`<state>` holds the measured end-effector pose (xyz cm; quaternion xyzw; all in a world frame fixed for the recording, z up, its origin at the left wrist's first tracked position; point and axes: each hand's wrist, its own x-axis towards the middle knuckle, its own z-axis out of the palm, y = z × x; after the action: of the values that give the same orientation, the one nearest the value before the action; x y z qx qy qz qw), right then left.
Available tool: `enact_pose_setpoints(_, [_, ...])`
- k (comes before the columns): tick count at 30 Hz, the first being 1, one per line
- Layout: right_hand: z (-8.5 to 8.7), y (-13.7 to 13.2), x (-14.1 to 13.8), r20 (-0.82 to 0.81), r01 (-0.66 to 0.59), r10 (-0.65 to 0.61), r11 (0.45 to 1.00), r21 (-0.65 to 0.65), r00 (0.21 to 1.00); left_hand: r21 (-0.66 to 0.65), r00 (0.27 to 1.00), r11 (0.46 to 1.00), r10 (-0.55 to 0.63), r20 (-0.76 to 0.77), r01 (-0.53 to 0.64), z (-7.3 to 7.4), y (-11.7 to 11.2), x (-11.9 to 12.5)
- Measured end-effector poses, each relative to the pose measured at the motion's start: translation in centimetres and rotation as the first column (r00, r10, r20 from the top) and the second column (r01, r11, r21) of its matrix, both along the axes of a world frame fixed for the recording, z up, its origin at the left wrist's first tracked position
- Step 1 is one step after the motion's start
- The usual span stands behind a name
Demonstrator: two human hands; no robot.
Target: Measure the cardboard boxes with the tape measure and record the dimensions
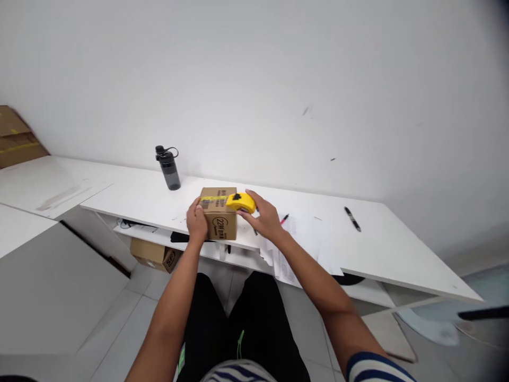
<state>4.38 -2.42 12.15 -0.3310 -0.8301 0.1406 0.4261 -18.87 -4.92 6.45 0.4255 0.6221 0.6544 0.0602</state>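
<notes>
A small brown cardboard box (222,227) with black print rests near the front edge of the white desk. My left hand (196,222) grips its left side, fingers closed against the cardboard. In my right hand (265,216) is a yellow tape measure (242,202) with a black mark on its case, held at the box's upper right edge. Its yellow blade runs out across the top of the box toward my left hand. Whether my left fingers also pin the blade's end I cannot tell.
A dark water bottle (170,171) stands behind the box to the left. Papers (302,241) and a red-tipped pen (284,218) lie to the right, with a black marker (352,218) farther along the desk (382,249). Another cardboard box (153,253) sits below.
</notes>
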Motion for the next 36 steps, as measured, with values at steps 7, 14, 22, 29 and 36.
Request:
enact_pose_setpoints(7, [-7.7, -8.4, 6.7, -0.526, -0.198, -0.093, 0.859, -0.472, 0.846, 0.199, 0.913, 0.967, 0.22, -0.343, -0.158, 1.1, -2.1, 3.1])
enact_pose_setpoints(14, [-9.6, -9.8, 7.5, -0.507, -0.196, -0.043, 0.891, -0.408, 0.861, -0.147, 0.745, 0.734, -0.666, 0.035, 0.663, -1.6, -7.3, 15.3])
enact_pose_setpoints(22, [-7.2, 6.3, 14.5, 0.524, 0.517, -0.353, 0.831, -0.205, 0.775, -0.294, 0.677, 0.614, -0.699, 0.23, 0.733, -1.9, 2.1, 16.6])
enact_pose_setpoints(29, [-7.9, 12.0, 14.7, 0.705, 0.381, -0.22, 0.921, -0.077, 0.674, -0.38, 0.556, 0.436, -0.774, 0.304, 0.816, -5.0, 4.8, 17.1])
enact_pose_setpoints(36, [-10.2, 8.2, 17.0, 0.115, 0.377, -0.359, 0.88, -0.289, 0.926, -0.383, 0.593, 0.488, -0.772, 0.23, 0.784, -5.9, 4.8, 17.0])
